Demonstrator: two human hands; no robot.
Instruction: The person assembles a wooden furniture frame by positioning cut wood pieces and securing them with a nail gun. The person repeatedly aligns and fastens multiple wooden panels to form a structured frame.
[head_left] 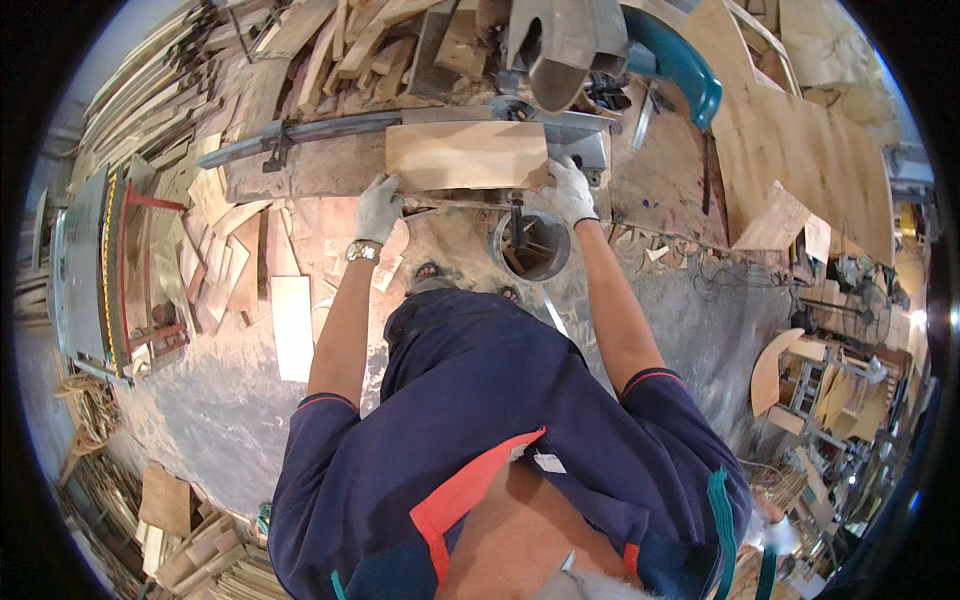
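Observation:
A pale rectangular wooden board (466, 155) lies across the workbench, against a long metal rail (340, 128). My left hand (378, 208), in a white glove, grips the board's near left corner. At the other end, my gloved right hand (570, 192) holds the right edge, fingers partly hidden behind the wood. Just beyond the board hangs a grey metal machine housing (570, 60), with a curved teal part (680, 65) to its right. What lies under the board is hidden.
A round bin (530, 248) with wood offcuts stands below the bench edge. Loose planks (225, 265) are heaped at the left, beside a red-framed machine (125, 270). Large plywood sheets (800, 150) lean at the right. Another person's gloved hand (780, 535) shows at lower right.

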